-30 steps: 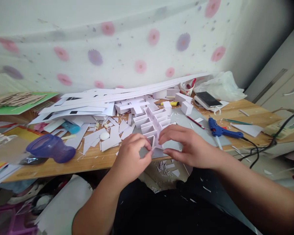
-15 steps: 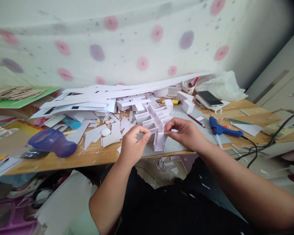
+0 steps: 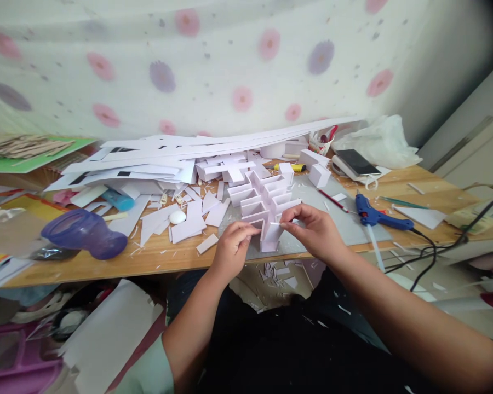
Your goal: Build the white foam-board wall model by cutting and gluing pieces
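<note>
A white foam-board model (image 3: 252, 207) with open compartments stands on a grey cutting mat (image 3: 337, 232) near the table's front edge. My right hand (image 3: 318, 230) is closed, thumb and fingertips pinching the upper right edge of a small white board piece (image 3: 272, 236) at the model's near end. On the other side, my left hand (image 3: 233, 247) has its fingers closed together at the model's near left wall. Its fingertips are partly hidden against that wall, and the thumb sits lower.
Right of the mat lies a blue glue gun (image 3: 380, 215) with a black cable. A red pencil (image 3: 332, 200), a yellow cutter (image 3: 290, 167) and a phone (image 3: 356, 162) are farther back. Board scraps (image 3: 189, 221), a white egg-shaped object (image 3: 177, 217) and a purple translucent container (image 3: 86, 232) lie left.
My left fingers have reached farther right along the near left wall and are straighter. My right hand keeps its pinch at the near end. The camera view has shifted slightly.
</note>
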`<state>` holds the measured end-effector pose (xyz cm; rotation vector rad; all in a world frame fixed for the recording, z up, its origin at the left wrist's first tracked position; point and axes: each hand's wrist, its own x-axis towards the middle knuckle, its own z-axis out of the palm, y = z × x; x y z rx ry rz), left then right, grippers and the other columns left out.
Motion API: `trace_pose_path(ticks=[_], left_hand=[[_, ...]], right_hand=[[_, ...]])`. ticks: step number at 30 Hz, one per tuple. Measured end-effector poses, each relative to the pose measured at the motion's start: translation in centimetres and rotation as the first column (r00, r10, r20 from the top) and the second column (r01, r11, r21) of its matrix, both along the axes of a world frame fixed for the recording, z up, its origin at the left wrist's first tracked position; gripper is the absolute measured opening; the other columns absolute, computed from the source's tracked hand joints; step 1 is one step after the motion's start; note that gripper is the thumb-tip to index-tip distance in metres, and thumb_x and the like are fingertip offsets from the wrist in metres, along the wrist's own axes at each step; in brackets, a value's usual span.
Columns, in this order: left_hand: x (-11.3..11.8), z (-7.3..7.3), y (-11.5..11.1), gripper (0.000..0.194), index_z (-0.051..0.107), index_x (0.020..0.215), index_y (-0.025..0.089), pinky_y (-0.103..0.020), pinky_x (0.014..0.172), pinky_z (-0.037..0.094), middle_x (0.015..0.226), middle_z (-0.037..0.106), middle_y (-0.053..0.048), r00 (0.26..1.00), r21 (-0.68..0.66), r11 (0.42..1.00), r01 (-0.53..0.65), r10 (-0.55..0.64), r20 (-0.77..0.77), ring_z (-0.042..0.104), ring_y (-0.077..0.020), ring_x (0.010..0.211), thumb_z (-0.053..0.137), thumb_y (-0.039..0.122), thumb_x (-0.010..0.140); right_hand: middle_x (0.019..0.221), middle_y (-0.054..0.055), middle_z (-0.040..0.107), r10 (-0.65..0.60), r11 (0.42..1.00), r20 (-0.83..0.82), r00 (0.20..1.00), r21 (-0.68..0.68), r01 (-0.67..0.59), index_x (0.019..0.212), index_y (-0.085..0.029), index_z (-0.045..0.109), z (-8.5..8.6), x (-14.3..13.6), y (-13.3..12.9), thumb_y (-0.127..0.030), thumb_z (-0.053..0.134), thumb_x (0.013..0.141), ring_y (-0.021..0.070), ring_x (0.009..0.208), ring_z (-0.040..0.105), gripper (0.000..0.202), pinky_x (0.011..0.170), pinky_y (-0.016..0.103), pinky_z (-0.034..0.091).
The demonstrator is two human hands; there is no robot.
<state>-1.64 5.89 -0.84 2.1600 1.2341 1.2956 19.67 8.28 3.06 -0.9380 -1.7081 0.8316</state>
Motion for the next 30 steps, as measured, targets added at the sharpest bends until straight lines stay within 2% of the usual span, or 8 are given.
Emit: trace_pose_path(ticks=[5,11,20,30], left_hand=[[-0.1,-1.0,-0.1,0.021,0.068,0.097,0.019,-0.033,0.083,0.049,0.094,0.067,-0.007,0.998,0.0,0.999,-0.049,0.049,0.04,0.062,-0.0176,0.093,0.049,0.014,0.089],[0.1,-1.7,-0.7,0.018,0.067,0.091,0.018,-0.032,0.078,0.051,0.087,0.068,-0.006,0.995,0.011,0.997,-0.08,0.079,0.068,0.064,-0.0173,0.085,0.051,0.014,0.087],[0.0,-2.1,-1.1,0.017,0.067,0.089,0.019,-0.031,0.075,0.052,0.084,0.07,-0.006,0.997,0.014,0.998,-0.066,0.066,0.045,0.065,-0.0173,0.081,0.051,0.015,0.087],[0.0,-2.4,-1.0,0.018,0.067,0.088,0.019,-0.03,0.074,0.051,0.083,0.07,-0.006,0.999,0.028,0.999,-0.037,0.036,0.024,0.065,-0.0168,0.081,0.05,0.012,0.086]], right_hand=[[0.077,0.002,0.067,-0.039,0.992,0.133,0.99,0.124,0.023,0.076,-0.021,0.061,0.3,-0.2,-0.5,-0.02,0.061,0.08,0.0174,0.075,0.062,0.004,0.073,0.032,0.05],[0.081,0.003,0.068,-0.051,0.954,0.266,0.963,0.299,-0.032,0.081,-0.022,0.061,0.1,-0.4,-1.0,-0.011,0.057,0.082,0.0181,0.079,0.061,0.012,0.073,0.032,0.049],[0.078,0.003,0.066,-0.048,0.913,0.381,0.923,0.391,-0.113,0.081,-0.023,0.056,-1.1,-1.0,-1.0,-0.005,0.052,0.081,0.0197,0.075,0.057,0.018,0.073,0.035,0.045],[0.077,0.003,0.067,-0.073,0.9,0.467,0.881,0.412,-0.144,0.08,-0.022,0.057,-1.3,-0.8,-0.7,-0.002,0.053,0.076,0.0208,0.075,0.055,0.021,0.075,0.037,0.042]])
